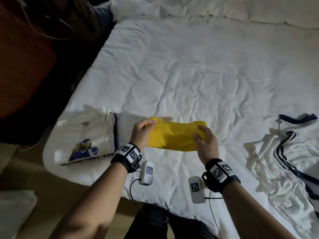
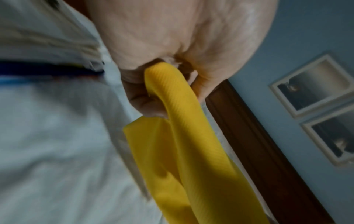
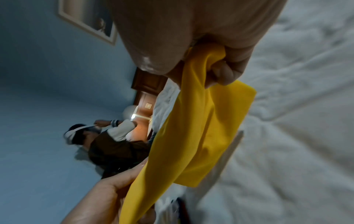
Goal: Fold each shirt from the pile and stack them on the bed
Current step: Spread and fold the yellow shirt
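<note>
- Left hand and right hand each pinch an end of the folded yellow shirt, ribbed knit, held above the bed.
- Folded white printed shirt lies left; rumpled navy-striped white shirt right.

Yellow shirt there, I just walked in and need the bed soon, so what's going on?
A person is folding laundry on the bed. Both hands hold the yellow shirt, already folded small: the left hand grips one end, the right hand the other, just above the sheet. To their left lies a stack of folded shirts with a printed white one on top. To their right, a white shirt with navy stripes lies crumpled, not yet folded.
</note>
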Available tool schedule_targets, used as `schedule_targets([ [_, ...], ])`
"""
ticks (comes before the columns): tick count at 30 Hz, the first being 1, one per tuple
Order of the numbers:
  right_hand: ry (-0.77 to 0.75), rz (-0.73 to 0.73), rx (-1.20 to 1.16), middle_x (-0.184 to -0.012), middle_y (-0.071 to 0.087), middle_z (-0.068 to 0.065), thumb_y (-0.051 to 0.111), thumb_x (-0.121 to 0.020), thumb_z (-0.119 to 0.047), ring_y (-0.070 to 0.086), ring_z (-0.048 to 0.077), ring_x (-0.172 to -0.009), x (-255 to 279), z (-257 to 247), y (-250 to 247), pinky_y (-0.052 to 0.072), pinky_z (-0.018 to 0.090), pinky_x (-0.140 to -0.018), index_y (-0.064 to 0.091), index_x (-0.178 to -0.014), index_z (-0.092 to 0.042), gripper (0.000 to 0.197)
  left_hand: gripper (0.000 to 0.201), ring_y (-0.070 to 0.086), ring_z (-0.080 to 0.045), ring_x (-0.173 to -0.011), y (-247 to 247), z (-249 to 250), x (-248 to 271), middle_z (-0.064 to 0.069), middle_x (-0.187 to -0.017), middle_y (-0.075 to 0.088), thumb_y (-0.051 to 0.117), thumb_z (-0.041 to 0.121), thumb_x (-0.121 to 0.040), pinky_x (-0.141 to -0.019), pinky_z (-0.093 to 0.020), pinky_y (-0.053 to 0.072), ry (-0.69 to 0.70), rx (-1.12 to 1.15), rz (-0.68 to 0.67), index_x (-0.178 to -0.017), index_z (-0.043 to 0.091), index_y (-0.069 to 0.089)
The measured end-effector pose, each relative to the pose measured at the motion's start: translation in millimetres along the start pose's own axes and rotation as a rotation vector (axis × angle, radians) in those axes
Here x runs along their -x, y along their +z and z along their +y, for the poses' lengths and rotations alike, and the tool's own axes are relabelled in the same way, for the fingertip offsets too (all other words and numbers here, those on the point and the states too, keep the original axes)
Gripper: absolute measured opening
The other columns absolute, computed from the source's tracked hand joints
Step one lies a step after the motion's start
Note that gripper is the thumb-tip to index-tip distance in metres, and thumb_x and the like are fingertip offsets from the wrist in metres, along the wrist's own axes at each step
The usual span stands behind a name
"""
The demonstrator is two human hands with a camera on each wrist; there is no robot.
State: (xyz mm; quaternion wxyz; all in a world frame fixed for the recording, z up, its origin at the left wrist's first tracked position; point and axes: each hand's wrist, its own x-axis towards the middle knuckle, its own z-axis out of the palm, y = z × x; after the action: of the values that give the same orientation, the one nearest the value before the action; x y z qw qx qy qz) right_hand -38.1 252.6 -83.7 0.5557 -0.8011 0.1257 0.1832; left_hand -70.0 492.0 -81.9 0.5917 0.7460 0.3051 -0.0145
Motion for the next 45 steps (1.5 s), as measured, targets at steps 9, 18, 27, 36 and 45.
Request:
schedule_targets([
  [9, -0.179, -0.223, 0.081, -0.132, 0.061, 0.006, 0.058, -0.097, -0.011, 0.056, 0.023, -0.12, 64, -115, 116, 0.044, 0.031, -0.096, 0.056, -0.137, -0.021, 0.042, 0.02, 0.067, -0.01, -0.105, -182, 22, 44, -0.001, -0.108, 0.076, 0.063, -0.002, -0.093, -0.092, -0.017, 0.047, 0.032, 0.098, 0.234, -0.099, 0.012, 0.076],
  [18, -0.262, -0.297, 0.171, -0.135, 0.06, 0.011, 0.059, -0.097, -0.011, 0.056, 0.029, -0.122, 68, -168, 297, 0.046, 0.04, -0.104, 0.057, -0.138, -0.019, 0.042, 0.019, 0.062, 0.009, -0.089, -341, -30, -2, 0.002, -0.104, 0.069, 0.06, 0.002, -0.097, -0.076, -0.007, 0.044, 0.062, 0.071, 0.368, -0.104, 0.012, 0.075],
  [27, -0.079, -0.325, 0.333, -0.146, 0.049, 0.007, 0.056, -0.096, -0.002, 0.049, 0.026, -0.129, 70, -91, 390, 0.034, 0.019, -0.091, 0.053, -0.141, -0.02, 0.049, 0.025, 0.059, -0.018, -0.085, -369, -155, -30, -0.003, -0.097, 0.066, 0.06, -0.002, -0.09, -0.075, -0.027, 0.042, -0.215, -0.077, 0.286, -0.095, 0.02, 0.07],
  [36, -0.022, -0.277, 0.41, -0.138, 0.052, 0.005, 0.055, -0.094, -0.001, 0.049, 0.018, -0.108, 76, -50, 381, 0.035, 0.025, -0.082, 0.049, -0.139, -0.026, 0.052, 0.027, 0.053, -0.003, -0.085, -361, -182, -21, 0.007, -0.1, 0.056, 0.06, 0.002, -0.094, -0.066, -0.018, 0.042, -0.213, -0.015, 0.31, -0.114, 0.019, 0.056],
  [45, -0.017, -0.283, 0.363, -0.138, 0.051, 0.003, 0.054, -0.097, -0.001, 0.054, 0.025, -0.111, 86, -35, 384, 0.04, 0.03, -0.082, 0.049, -0.138, -0.029, 0.05, 0.032, 0.054, -0.006, -0.083, -359, -195, -20, 0.006, -0.1, 0.058, 0.059, 0.006, -0.098, -0.068, -0.026, 0.046, -0.18, -0.052, 0.346, -0.124, 0.022, 0.051],
])
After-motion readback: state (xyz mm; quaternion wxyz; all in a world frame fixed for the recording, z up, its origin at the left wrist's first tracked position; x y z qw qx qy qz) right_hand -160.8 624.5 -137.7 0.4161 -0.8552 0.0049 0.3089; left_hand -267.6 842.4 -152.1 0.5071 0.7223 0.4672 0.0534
